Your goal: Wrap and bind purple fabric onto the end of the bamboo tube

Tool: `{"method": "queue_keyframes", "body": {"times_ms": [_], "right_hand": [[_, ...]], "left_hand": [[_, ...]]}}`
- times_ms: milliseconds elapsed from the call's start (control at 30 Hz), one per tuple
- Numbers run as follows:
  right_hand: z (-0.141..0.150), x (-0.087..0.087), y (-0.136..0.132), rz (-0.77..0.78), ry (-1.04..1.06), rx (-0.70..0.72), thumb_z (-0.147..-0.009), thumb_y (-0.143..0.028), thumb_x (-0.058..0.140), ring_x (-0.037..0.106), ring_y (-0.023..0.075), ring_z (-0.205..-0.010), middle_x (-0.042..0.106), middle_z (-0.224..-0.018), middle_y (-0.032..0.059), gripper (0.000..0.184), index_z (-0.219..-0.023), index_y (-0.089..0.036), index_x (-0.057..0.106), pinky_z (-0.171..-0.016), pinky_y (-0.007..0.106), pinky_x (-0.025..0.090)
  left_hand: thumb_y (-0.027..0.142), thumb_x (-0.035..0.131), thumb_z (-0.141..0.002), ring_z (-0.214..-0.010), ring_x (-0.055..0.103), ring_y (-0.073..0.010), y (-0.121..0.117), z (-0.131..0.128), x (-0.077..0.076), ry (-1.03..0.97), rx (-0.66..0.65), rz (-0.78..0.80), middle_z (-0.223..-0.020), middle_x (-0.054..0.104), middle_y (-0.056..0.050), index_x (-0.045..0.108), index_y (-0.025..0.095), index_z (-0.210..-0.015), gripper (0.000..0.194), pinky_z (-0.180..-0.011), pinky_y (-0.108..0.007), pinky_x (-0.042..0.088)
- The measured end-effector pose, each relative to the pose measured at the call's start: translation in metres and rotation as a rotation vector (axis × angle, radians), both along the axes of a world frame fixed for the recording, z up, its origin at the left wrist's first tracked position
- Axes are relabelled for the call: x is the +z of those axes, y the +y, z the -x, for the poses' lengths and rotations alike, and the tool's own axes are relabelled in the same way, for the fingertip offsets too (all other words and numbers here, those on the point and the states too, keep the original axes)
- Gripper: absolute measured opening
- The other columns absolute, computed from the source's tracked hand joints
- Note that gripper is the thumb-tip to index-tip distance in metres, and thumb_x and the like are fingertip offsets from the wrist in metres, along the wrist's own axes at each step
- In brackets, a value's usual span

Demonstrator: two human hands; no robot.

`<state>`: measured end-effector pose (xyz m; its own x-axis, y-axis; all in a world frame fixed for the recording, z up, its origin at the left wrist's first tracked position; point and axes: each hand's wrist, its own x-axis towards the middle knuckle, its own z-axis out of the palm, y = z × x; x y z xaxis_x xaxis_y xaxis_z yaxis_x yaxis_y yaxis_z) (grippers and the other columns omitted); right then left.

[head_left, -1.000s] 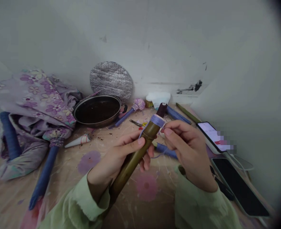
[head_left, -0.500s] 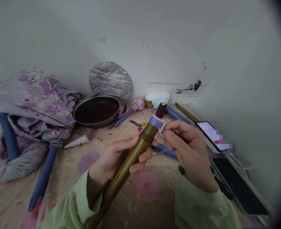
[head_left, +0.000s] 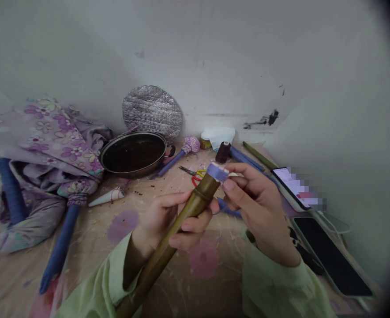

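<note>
My left hand (head_left: 171, 216) is shut around a long olive-brown bamboo tube (head_left: 178, 225), which slants up to the right. A band of lilac thread (head_left: 217, 172) is wrapped around the tube's upper end. My right hand (head_left: 257, 205) is at that end, its fingertips pinching a small pale object (head_left: 234, 175), mostly hidden. A dark maroon thread spool (head_left: 223, 152) stands just beyond the tube's tip, not touching it.
A dark round pan (head_left: 133, 154), quilted foil mat (head_left: 151, 114), and floral cloth (head_left: 46, 141) lie at the back left. Small pliers (head_left: 190, 171) and blue-wrapped sticks (head_left: 59, 247) lie on the mat. Two phones (head_left: 330, 256) lie at right against the wall.
The tube's lower end has swung left and its tip now points higher. My right hand has risen slightly, and my left hand has shifted right along the tube.
</note>
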<state>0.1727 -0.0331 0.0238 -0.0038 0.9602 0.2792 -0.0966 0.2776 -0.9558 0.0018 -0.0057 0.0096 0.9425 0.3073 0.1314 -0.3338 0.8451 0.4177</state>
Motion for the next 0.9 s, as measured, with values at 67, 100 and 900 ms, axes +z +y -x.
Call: {"method": "queue_keyframes", "body": {"times_ms": [67,100,900], "right_hand": [[0.0,0.002,-0.001,-0.001,-0.008,0.065,-0.087,-0.03,0.056,0.041,0.006,-0.045,0.048,-0.053,-0.0071,0.021,-0.108,-0.026,0.057,-0.041,0.018,0.03],[0.001,0.003,-0.002,-0.007,-0.009,0.095,-0.088,-0.029,0.054,0.044,0.0064,-0.046,0.05,-0.054,-0.0066,0.024,-0.111,-0.026,0.057,-0.042,0.018,0.033],[0.001,-0.011,0.009,-0.002,-0.271,0.137,-0.09,-0.035,0.05,0.043,0.0084,-0.06,0.054,-0.08,-0.0005,0.031,-0.12,-0.03,0.057,-0.053,0.021,0.038]], "left_hand": [[0.029,0.032,-0.089,-0.033,0.031,-0.0039,-0.001,-0.001,-0.002,-0.027,-0.029,0.017,-0.055,0.034,0.004,0.06,0.006,-0.104,0.039,-0.029,-0.013,0.025],[0.029,0.031,-0.089,-0.032,0.03,-0.0039,-0.002,-0.002,-0.003,-0.035,-0.047,0.021,-0.055,0.034,0.004,0.06,0.006,-0.104,0.04,-0.029,-0.013,0.025],[0.017,0.057,-0.083,-0.098,0.06,-0.0155,0.01,0.009,0.002,0.557,1.168,-1.271,-0.114,0.06,-0.007,0.058,0.024,-0.116,0.033,-0.079,-0.027,0.053]]}}
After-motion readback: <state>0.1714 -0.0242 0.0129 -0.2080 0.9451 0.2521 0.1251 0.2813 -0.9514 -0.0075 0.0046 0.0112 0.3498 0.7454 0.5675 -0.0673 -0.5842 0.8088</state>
